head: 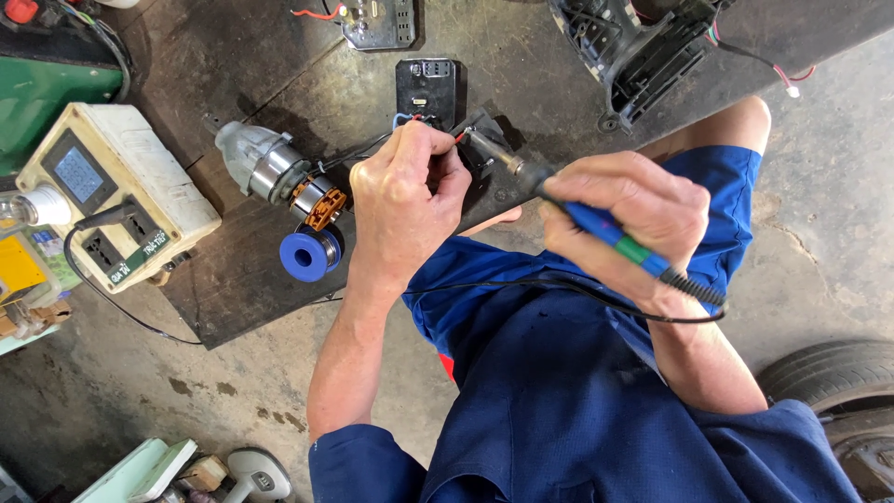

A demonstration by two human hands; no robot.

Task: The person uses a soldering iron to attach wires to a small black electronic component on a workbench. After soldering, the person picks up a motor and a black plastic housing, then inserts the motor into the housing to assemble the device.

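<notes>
firmly, a blue-handled soldering iron with a green band and a grey metal tip (596,222) is gripped in the right hand (633,219), the fingers wrapped shut round the handle like a pen so that the tip is aimed leftward at the joint. its ribbed black strain relief and thin black cord (559,289) are seen trailing back across the blue work clothes.

beside it, thin red and blue wires (416,119) are pinched between the closed fingertips of the left hand (400,205), apparently so that they are held steady just where the tip arrives. what exactly is being touched under the fingers cannot be told, since it is hidden by the hand.

just beyond the fingertips, a small black plastic switch block (426,86) is laid flat on the dark, stained metal worktop (233,279). to the left, a grey cast-metal motor unit with copper-coloured windings (279,177) is lying on its side, and a blue plastic spool (307,253) is set close below it, within easy reach of the left hand. farther left, a cream-coloured plastic socket box with a small screen (112,191) is placed at the worktop's edge with a black plug in it. a black moulded tool housing (643,51) is resting at the top right, well apart.
</notes>
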